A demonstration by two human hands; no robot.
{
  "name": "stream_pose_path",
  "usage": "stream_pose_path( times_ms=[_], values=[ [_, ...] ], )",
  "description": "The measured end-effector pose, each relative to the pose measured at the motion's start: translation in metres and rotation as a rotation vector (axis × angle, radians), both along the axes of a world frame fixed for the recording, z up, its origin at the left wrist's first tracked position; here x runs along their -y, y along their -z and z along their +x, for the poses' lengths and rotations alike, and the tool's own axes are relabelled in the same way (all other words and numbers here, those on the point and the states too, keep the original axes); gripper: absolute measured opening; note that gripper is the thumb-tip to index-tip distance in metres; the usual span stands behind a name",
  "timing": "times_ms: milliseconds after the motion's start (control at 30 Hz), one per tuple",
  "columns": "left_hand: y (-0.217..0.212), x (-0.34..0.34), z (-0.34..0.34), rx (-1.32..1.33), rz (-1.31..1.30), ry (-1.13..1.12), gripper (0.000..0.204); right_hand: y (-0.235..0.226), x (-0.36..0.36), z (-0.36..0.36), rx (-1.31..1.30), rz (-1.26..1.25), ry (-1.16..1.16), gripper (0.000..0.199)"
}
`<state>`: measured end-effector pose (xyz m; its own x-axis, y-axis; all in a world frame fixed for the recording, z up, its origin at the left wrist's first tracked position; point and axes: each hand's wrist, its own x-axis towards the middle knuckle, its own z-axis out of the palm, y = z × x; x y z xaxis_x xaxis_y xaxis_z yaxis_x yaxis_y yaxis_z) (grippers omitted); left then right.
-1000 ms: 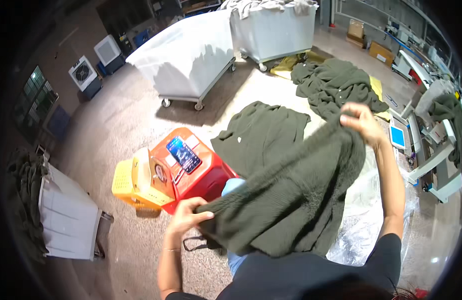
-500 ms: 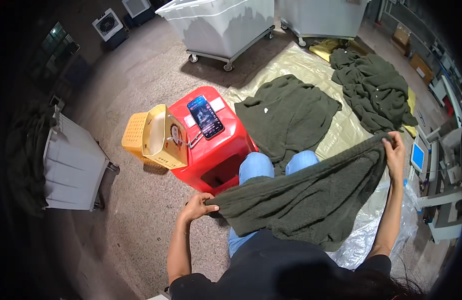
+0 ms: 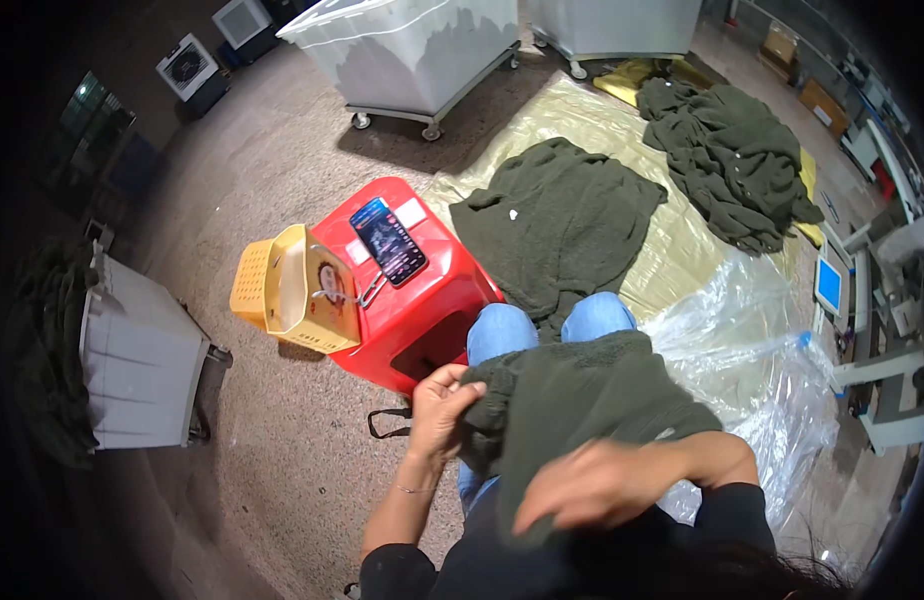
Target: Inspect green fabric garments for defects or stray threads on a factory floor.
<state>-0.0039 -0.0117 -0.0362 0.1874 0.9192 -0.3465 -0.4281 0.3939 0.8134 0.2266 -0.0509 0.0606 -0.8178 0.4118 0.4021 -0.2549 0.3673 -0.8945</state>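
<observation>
A dark green, fleecy knit garment (image 3: 592,385) is bunched across my lap, covering most of my thighs. My left hand (image 3: 440,412) is closed on its left edge, thumb and fingers pinching the cloth. Over the near part of the garment, close to my body, is my right hand (image 3: 597,485). Motion smears its fingers, so whether they grip the cloth cannot be made out. Beyond my knees another green garment (image 3: 562,225) lies spread out, a small white tag on it.
To the left stands a red plastic stool (image 3: 422,310) bearing a lit phone (image 3: 388,242). A yellow basket (image 3: 302,318) hangs at its side. Wheeled bins (image 3: 412,65) stand behind; a garment heap (image 3: 732,160) lies far right on yellowish sheeting (image 3: 647,290). Clear plastic (image 3: 752,350) lies nearer.
My right hand has swung from the far right in toward my body. The garment, stretched out between both hands before, is now folded over on my lap. My left hand has shifted slightly right.
</observation>
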Motion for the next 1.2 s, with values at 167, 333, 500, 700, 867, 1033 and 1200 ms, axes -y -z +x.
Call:
stream_pose_path(
  times_ms=[167,333,500,700,867,1033,1200],
  values=[
    [0.012,0.013,0.027,0.041,-0.019,0.007,0.018,0.061,0.0,-0.032,0.035,0.05,0.282,0.022],
    [0.02,0.021,0.027,-0.238,0.185,-0.073,0.016,0.09,-0.029,-0.013,0.057,-0.129,0.605,0.022],
    [0.038,0.019,0.046,-0.457,0.401,-0.364,0.016,0.098,-0.01,-0.029,0.173,0.027,0.618,0.021],
    [0.044,-0.003,0.035,0.11,-0.101,-0.142,0.011,0.1,-0.007,-0.027,0.147,0.408,1.015,0.025],
    [0.01,0.011,0.04,0.276,-0.158,0.058,0.028,0.093,0.003,-0.026,0.043,0.651,1.048,0.031],
    [0.001,0.021,0.041,0.382,-0.177,0.004,0.027,0.101,-0.004,-0.024,0.056,0.645,1.065,0.034],
    [0.011,0.027,0.036,0.195,-0.051,-0.005,0.015,0.098,-0.007,-0.026,0.072,0.664,1.098,0.021]
  ],
)
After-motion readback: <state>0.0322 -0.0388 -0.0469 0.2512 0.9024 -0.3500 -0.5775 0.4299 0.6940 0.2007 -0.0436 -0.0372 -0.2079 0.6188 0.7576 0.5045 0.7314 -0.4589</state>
